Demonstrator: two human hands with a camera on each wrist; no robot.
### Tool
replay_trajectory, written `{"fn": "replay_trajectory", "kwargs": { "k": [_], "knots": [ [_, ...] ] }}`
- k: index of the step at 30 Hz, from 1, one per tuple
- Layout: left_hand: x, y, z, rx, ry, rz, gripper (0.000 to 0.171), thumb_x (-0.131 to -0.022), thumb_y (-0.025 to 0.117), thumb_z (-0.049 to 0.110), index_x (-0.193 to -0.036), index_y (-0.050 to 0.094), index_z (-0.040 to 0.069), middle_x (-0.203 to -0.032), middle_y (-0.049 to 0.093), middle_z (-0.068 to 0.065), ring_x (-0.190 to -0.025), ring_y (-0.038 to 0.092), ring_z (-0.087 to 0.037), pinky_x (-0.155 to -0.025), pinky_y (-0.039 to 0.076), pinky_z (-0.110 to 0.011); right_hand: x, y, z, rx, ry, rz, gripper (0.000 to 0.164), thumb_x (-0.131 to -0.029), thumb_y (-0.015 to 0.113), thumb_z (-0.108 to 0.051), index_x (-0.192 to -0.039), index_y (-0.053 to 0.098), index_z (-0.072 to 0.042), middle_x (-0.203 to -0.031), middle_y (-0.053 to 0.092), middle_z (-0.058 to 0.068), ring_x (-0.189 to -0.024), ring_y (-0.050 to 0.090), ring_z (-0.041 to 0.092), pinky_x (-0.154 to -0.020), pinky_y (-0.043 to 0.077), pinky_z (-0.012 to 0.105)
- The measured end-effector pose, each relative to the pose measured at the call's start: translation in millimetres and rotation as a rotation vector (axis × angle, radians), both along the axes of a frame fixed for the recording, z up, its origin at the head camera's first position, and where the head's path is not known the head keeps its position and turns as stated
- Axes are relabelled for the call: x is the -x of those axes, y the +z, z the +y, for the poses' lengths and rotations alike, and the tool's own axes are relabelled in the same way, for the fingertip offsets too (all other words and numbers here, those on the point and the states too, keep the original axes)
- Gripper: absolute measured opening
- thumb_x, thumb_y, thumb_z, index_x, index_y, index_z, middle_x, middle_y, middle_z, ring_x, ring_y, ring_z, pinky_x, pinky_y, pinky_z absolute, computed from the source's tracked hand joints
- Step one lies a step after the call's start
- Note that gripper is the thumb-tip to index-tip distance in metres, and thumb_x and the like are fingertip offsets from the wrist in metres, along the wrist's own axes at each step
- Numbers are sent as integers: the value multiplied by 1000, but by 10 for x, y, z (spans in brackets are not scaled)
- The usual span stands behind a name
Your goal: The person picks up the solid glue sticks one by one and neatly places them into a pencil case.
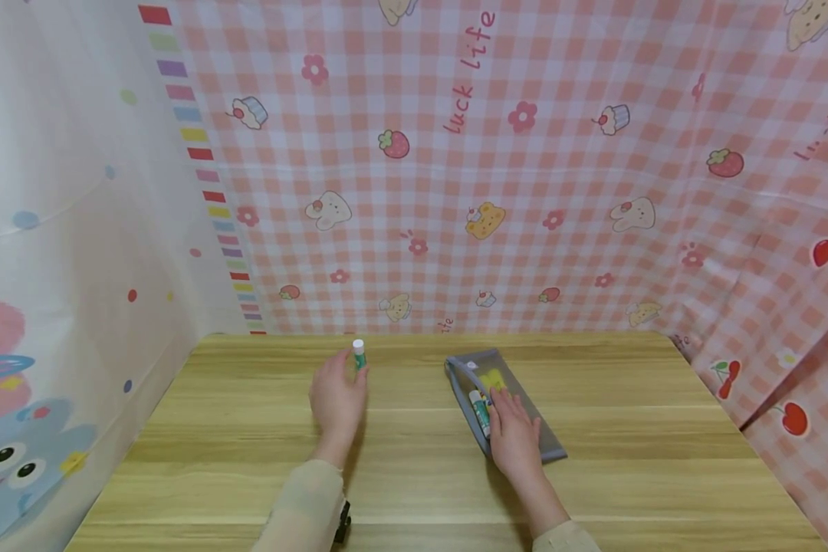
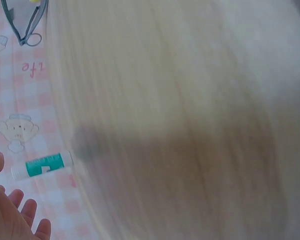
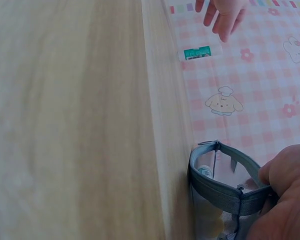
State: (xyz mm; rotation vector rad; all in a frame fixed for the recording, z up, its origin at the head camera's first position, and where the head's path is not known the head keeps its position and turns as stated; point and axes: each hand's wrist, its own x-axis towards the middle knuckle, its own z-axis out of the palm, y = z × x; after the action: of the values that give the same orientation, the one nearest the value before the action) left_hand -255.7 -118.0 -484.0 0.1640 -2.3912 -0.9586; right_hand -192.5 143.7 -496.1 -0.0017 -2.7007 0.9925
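A glue stick with a green label and white cap stands upright toward the back of the table. My left hand is close beside it. In the left wrist view, the fingers are spread and apart from the glue stick. A grey see-through zip pouch lies to the right with its mouth gaping toward the left. Inside are another glue stick and something yellow. My right hand lies over the pouch. The right wrist view shows it gripping the rim of the pouch.
The wood-grain table reaches back to a pink checked curtain with cartoon prints. A white printed curtain hangs at the left side. A small black object shows beside the left sleeve.
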Motion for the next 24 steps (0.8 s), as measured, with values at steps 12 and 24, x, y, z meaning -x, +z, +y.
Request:
{"fn": "replay_trajectory", "kwargs": {
  "k": [12, 24],
  "knots": [
    [38, -16, -128, -47, 20, -36, 44, -87, 77, 19, -124, 62, -1, -121, 66, -20, -110, 58, -41, -96, 45, -56, 5, -18, 16, -6, 1, 3, 37, -103, 48, -11, -137, 55, 2, -142, 48, 26, -135, 37, 49, -105, 16, 78],
    [143, -62, -190, -230, -31, -105, 55, -88, 76, 17, -133, 54, -4, -131, 58, -25, -120, 54, -43, -103, 44, -53, 15, -27, 27, -4, 4, -4, 38, -103, 47, -12, -138, 53, 2, -144, 47, 25, -136, 36, 49, -105, 16, 78]
  ]
}}
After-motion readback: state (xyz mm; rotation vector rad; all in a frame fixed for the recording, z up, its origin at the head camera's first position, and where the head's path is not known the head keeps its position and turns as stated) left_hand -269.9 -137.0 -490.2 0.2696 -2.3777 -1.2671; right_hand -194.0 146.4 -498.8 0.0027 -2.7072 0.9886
